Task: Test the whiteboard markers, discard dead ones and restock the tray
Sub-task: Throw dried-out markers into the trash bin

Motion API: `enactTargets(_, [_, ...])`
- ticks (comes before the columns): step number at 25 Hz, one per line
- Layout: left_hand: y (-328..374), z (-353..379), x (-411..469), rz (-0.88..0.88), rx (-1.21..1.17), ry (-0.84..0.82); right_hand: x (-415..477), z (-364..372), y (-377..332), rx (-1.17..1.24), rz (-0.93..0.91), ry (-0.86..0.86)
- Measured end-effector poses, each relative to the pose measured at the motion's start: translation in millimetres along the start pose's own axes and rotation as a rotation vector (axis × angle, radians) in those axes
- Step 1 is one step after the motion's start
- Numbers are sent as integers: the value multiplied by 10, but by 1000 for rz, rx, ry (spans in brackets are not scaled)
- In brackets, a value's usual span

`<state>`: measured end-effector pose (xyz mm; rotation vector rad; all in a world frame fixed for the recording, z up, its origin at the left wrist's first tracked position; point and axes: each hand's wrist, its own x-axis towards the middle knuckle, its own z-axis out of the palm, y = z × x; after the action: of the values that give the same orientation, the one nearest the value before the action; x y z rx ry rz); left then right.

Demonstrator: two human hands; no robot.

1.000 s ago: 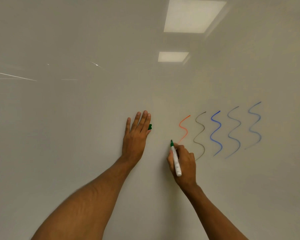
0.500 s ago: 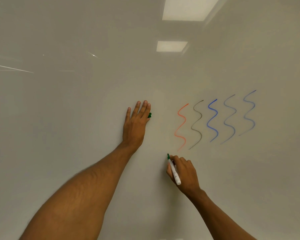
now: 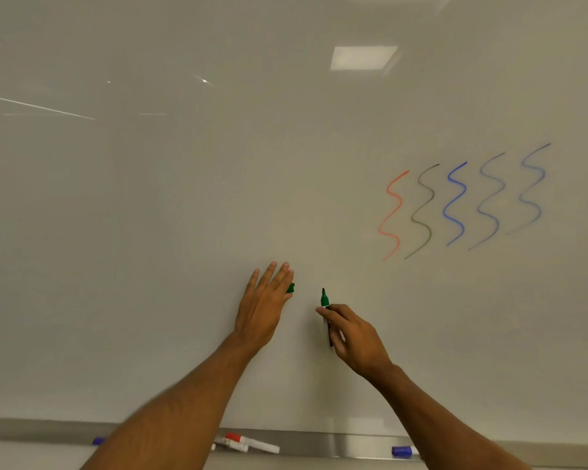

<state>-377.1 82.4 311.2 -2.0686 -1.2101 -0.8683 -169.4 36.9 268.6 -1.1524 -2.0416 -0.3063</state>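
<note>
Head view: the left grip (image 3: 267, 300) lies flat on the glossy white whiteboard (image 3: 150, 232), fingers straight and together, with a small green marker cap (image 3: 290, 288) peeking from under its index side. Just beside it, the right grip (image 3: 353, 337) pinches the uncapped green whiteboard marker (image 3: 325, 301), tip upward. Five wavy test lines (image 3: 455, 205) sit up to the right. Below, a metal tray (image 3: 336, 444) holds a red-capped marker (image 3: 248, 443).

Most of the green cap (image 3: 290, 288) sits behind the fingers of my left hand (image 3: 263, 307); only one end shows, on the side towards my right hand (image 3: 353, 337), whose fingers cover the barrel of the green marker (image 3: 325, 298). Below my grip, my forearms cross the tray (image 3: 319, 444), half hiding a blue marker (image 3: 98, 441) and a blurred blue piece (image 3: 402, 451) (cap or marker, I can't tell)
</note>
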Motion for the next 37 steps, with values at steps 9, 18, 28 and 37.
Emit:
enactTargets(9, [-139, 122, -1233, -117, -16, -295, -293, 537, -418, 115, 152, -267])
enactTargets(18, [-78, 34, -1625, -270, 100, -623, -360, 867, -578, 171, -24, -417])
enactTargets(28, [-135, -130, -1970, -438, -48, -635, -224, 1215, -944, 327, -224, -555])
enactTargets(37, [-565, -503, -2639, -628, -14, -647, -149, 1772, -1812, 303, -300, -741])
